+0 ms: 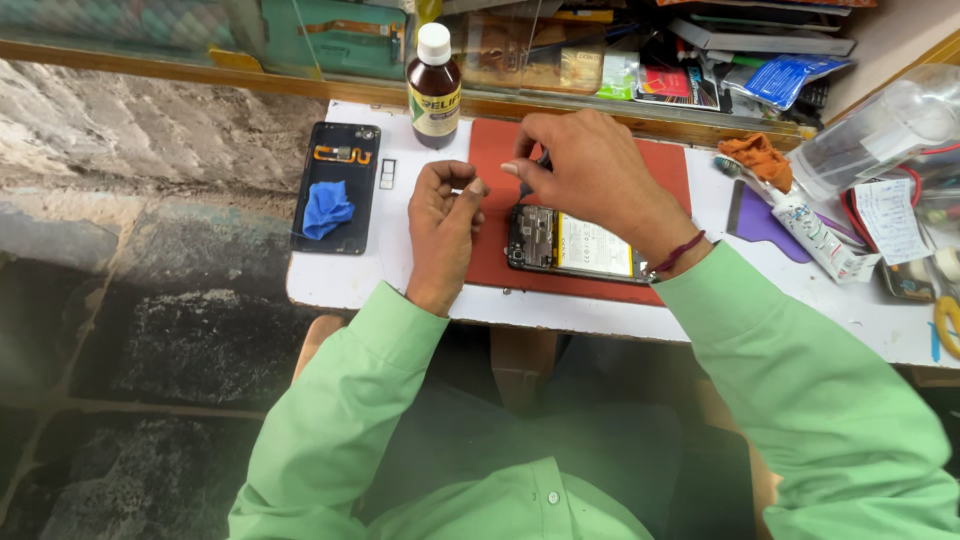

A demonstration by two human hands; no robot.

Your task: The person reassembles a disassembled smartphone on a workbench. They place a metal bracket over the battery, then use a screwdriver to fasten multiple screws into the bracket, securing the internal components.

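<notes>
An opened phone (575, 246) with bare circuit board and pale battery lies on a red mat (500, 150) on the white table (340, 280). My right hand (590, 170) hovers over the phone's upper end, fingers pinched on a small dark tool or part that is mostly hidden. My left hand (445, 225) rests on the mat's left edge, fingers curled with thumb against forefinger; whether it holds something tiny I cannot tell.
A black phone back panel (336, 188) with a blue cloth (326, 208) lies at the left. A brown bottle (434, 88) stands behind. An orange cloth (757, 158), a purple pick (762, 220), a glue tube (815, 232) and cluttered parts fill the right.
</notes>
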